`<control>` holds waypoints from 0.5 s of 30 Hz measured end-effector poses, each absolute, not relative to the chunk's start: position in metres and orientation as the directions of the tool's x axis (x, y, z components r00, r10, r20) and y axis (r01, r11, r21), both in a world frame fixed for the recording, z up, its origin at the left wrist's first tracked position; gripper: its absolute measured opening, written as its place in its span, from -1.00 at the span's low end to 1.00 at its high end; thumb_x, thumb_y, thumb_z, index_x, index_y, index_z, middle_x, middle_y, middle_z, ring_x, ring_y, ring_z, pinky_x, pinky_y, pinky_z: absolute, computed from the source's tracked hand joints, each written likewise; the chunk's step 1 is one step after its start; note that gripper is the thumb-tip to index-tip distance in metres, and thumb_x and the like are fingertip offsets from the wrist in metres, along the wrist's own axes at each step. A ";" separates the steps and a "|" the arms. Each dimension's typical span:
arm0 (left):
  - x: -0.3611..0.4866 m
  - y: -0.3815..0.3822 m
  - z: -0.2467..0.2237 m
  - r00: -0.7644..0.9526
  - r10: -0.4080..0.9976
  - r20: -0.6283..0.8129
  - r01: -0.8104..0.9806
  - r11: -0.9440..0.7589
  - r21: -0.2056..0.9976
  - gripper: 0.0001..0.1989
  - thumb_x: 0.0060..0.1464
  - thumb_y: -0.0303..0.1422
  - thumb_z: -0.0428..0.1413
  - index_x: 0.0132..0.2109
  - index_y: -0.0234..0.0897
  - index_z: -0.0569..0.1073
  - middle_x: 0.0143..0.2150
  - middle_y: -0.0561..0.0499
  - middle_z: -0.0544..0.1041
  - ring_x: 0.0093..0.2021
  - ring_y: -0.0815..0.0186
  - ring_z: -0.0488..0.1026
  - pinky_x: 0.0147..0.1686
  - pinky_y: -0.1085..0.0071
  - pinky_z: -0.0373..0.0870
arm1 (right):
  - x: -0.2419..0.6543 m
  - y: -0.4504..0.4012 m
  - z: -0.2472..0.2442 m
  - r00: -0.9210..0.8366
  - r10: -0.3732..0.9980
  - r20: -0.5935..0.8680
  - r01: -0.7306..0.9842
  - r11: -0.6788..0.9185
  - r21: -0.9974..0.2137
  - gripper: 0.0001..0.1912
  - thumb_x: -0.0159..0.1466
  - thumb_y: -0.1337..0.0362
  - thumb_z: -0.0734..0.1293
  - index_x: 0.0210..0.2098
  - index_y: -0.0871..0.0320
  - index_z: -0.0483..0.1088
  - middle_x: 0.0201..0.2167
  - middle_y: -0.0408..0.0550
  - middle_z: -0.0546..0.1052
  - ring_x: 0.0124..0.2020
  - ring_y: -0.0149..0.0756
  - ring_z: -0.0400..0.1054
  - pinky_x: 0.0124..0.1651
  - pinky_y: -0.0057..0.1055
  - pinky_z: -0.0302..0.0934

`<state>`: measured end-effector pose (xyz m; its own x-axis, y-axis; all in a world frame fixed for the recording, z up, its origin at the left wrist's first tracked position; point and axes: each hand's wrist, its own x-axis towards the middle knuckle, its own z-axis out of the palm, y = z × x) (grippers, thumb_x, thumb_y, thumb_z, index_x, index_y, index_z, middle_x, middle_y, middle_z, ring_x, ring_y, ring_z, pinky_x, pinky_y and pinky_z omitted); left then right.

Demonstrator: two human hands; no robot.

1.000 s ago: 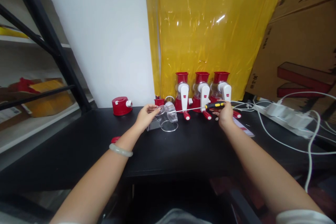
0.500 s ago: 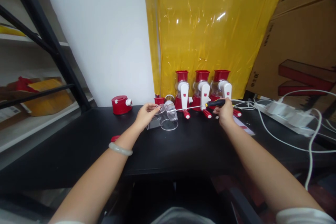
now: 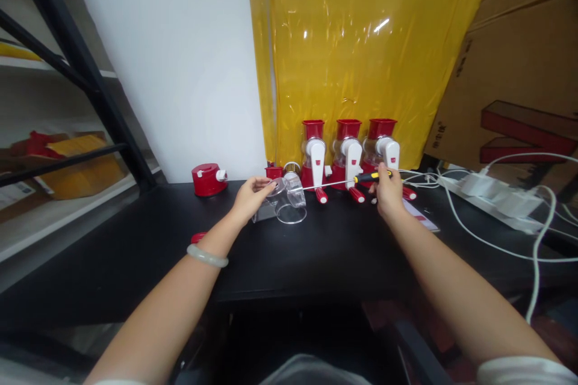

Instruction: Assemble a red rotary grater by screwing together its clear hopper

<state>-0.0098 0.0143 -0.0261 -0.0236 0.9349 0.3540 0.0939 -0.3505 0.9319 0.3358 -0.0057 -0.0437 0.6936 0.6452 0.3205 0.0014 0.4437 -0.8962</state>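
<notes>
My left hand point(image 3: 251, 197) is closed on a clear plastic grater housing point(image 3: 276, 200), holding it on the black table with its round opening facing down. Closed round the black-and-yellow handle of a screwdriver point(image 3: 368, 177) is my right hand point(image 3: 389, 191). The long metal shaft lies level and points left, its tip at the right side of the clear housing. Whether a screw sits there is too small to tell. Just behind stand three red-and-white rotary graters point(image 3: 348, 153) with crank handles. A small red part and a metal drum point(image 3: 291, 169) are behind the housing.
A red round base point(image 3: 209, 180) with a white knob stands at the back left of the black table point(image 3: 149, 264). Another red piece point(image 3: 197, 237) is partly behind my left wrist. On the right lie a phone-like flat thing point(image 3: 419, 215), a power strip point(image 3: 492, 201) and white cables.
The screwdriver handle has turned, showing more yellow, and the fingers of my right hand have shifted on it. My left hand and the clear housing stay in place.
</notes>
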 end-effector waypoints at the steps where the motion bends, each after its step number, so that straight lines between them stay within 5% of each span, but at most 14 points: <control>1: -0.010 0.015 -0.027 -0.023 0.933 0.358 0.092 -0.355 0.930 -0.57 -0.23 -0.15 0.42 -0.23 -0.29 0.55 -0.26 -0.08 0.59 -0.21 0.17 0.55 -0.15 0.25 0.44 | 0.335 -0.007 -0.043 0.692 0.654 0.307 -0.006 0.430 -0.903 -0.58 0.25 -0.16 0.29 -0.27 0.07 0.24 -0.67 -0.34 0.30 -0.77 -0.46 0.16 -0.71 -0.54 0.04; 6: -0.010 0.015 -0.027 -0.031 0.931 0.363 0.095 -0.359 0.929 -0.59 -0.22 -0.16 0.42 -0.24 -0.29 0.55 -0.27 -0.08 0.59 -0.21 0.17 0.54 -0.10 0.25 0.43 | 0.331 -0.013 -0.036 0.654 0.744 0.135 -0.195 0.338 -0.921 -0.64 0.40 0.04 0.00 -0.26 0.09 0.28 -0.66 -0.23 0.38 -0.76 -0.39 0.25 -0.72 -0.53 0.09; 10: -0.009 0.013 -0.024 -0.023 0.933 0.359 0.085 -0.356 0.931 -0.58 -0.23 -0.17 0.42 -0.24 -0.30 0.55 -0.27 -0.09 0.60 -0.20 0.16 0.55 -0.06 0.22 0.43 | 0.329 -0.014 -0.033 0.636 0.760 0.134 -0.232 0.354 -0.906 -0.78 0.35 0.17 0.09 -0.17 0.09 0.30 -0.57 -0.23 0.47 -0.70 -0.41 0.36 -0.68 -0.56 0.15; 15: -0.008 0.011 -0.023 -0.025 0.935 0.354 0.078 -0.351 0.933 -0.60 -0.22 -0.19 0.42 -0.25 -0.29 0.55 -0.25 -0.10 0.61 -0.19 0.15 0.55 -0.07 0.20 0.44 | 0.331 -0.008 -0.038 0.658 0.718 0.227 -0.123 0.400 -0.908 -0.67 0.28 -0.03 0.30 -0.18 0.09 0.27 -0.62 -0.29 0.39 -0.71 -0.43 0.30 -0.68 -0.55 0.14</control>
